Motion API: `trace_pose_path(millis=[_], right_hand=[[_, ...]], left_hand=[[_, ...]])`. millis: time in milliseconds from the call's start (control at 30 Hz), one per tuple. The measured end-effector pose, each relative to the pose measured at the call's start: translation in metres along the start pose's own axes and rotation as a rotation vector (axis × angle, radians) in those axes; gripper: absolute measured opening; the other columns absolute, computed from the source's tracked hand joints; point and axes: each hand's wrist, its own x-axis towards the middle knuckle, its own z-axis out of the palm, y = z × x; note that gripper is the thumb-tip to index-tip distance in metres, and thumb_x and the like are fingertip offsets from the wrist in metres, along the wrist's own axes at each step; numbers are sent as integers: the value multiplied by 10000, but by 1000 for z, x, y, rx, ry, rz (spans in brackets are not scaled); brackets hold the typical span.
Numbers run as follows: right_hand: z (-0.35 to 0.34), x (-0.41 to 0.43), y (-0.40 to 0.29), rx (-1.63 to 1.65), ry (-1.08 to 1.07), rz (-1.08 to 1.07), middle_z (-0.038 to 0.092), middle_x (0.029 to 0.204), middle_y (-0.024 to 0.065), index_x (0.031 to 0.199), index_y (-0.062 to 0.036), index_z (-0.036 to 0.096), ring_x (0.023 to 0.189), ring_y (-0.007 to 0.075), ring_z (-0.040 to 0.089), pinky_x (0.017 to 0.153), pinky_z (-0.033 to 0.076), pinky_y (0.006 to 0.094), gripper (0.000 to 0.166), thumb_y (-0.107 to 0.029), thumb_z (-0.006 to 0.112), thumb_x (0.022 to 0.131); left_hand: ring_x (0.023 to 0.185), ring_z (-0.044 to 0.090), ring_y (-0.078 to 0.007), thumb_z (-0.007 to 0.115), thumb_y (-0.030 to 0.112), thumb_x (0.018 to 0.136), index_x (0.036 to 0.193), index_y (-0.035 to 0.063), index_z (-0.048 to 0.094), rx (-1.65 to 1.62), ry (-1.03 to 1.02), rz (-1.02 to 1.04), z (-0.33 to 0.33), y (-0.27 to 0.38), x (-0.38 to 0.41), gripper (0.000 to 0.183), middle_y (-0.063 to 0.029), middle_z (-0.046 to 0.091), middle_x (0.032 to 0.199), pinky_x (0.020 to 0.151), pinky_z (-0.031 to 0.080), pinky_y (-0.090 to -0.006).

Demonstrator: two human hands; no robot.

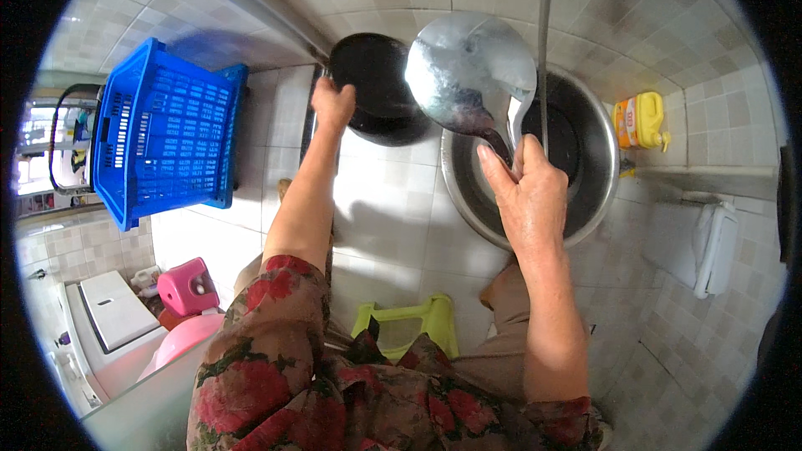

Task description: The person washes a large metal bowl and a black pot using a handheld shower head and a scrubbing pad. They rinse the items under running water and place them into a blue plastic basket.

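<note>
My right hand point(531, 191) grips the handle of a shiny metal water scoop point(467, 69), which is raised between a black bucket and a steel basin. Bright glare lies across the scoop's round bowl. At the left, my left hand point(333, 103) holds the rim of the black bucket point(373, 84). The bucket's dark inside does not show what it holds. Partly below my right hand stands the wide stainless steel basin point(603, 191) on the tiled floor. Its inside looks dark, and the scoop and my hand cover part of it.
A shower hose point(547, 31) hangs in front of the basin. A yellow jug point(639, 119) stands by the right wall. To the left is a blue plastic basket point(175, 128). A yellow-green plastic stool point(445, 326) sits under me. A pink stool point(186, 287) lies lower left.
</note>
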Motion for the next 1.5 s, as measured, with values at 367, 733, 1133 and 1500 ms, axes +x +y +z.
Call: trace_pose_path(millis=[367, 733, 1133, 1500], right_hand=[[-1, -2, -4, 106, 44, -140, 434, 510, 72, 688, -32, 429, 427, 183, 455, 439, 410, 322, 373, -230, 721, 806], [3, 0, 5, -81, 119, -255, 503, 532, 70, 705, -49, 438, 461, 204, 539, 435, 456, 315, 382, -290, 723, 788], [-21, -6, 19, -290, 173, -179, 606, 621, 109, 777, -47, 498, 527, 284, 626, 463, 496, 372, 380, -356, 719, 772], [-23, -7, 24, -161, 175, -94, 468, 526, 81, 674, -38, 423, 445, 235, 481, 455, 417, 360, 423, -293, 748, 766]], left_hand=[[902, 615, -336, 658, 159, 772, 1141, 87, 482, 146, 53, 304, 27, 114, -88, 414, -144, 648, 990, 779, 469, -385], [1066, 518, -261, 454, 236, 930, 1219, 28, 528, 47, 48, 488, 129, -18, -6, 364, -154, 564, 1168, 945, 386, -360], [840, 620, -188, 554, 144, 900, 1071, 7, 628, -1191, -291, -61, 63, 134, -84, 231, -85, 661, 959, 764, 495, -305], [828, 615, -265, 557, 182, 889, 1071, 16, 607, -795, -666, -277, 192, 100, -207, 252, -135, 648, 881, 763, 490, -361]])
